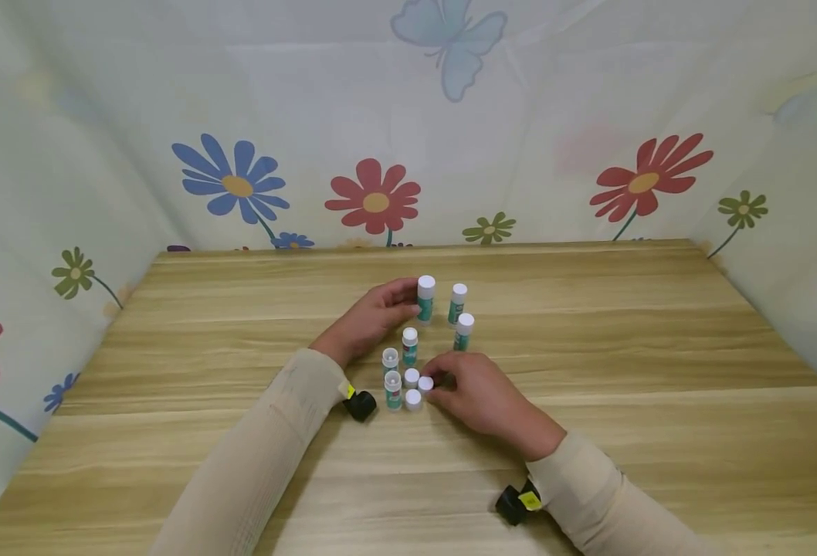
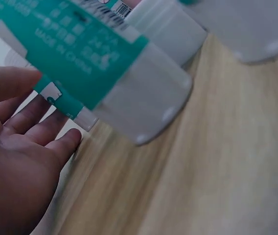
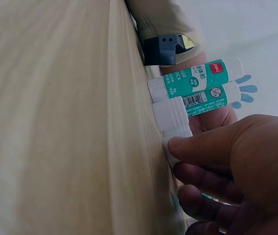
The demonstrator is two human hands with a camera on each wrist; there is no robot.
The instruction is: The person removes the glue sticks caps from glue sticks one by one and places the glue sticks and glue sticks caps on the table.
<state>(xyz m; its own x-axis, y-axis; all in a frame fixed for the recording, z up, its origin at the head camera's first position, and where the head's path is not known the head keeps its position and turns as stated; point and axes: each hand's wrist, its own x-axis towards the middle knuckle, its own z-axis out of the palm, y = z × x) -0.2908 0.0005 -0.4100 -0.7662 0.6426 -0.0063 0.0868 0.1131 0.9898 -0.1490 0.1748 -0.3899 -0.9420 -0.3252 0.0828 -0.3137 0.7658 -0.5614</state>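
Wood-grain tabletop (image 1: 242, 479) bore the whole set. Left hand (image 1: 372, 318), at the cluster's far side, gripped a capped glue stick (image 1: 425, 307) between thumb and fingers, apparently to keep it upright; right hand (image 1: 486, 395) pinched a small white cap (image 1: 425, 384) by thumb and forefinger, as its size probably demanded. Two open sticks (image 1: 393, 398) stood nearer, exposed ends up, presumably to stay clean. Two loose caps (image 1: 413, 400) stood beside them, likely kept handy.
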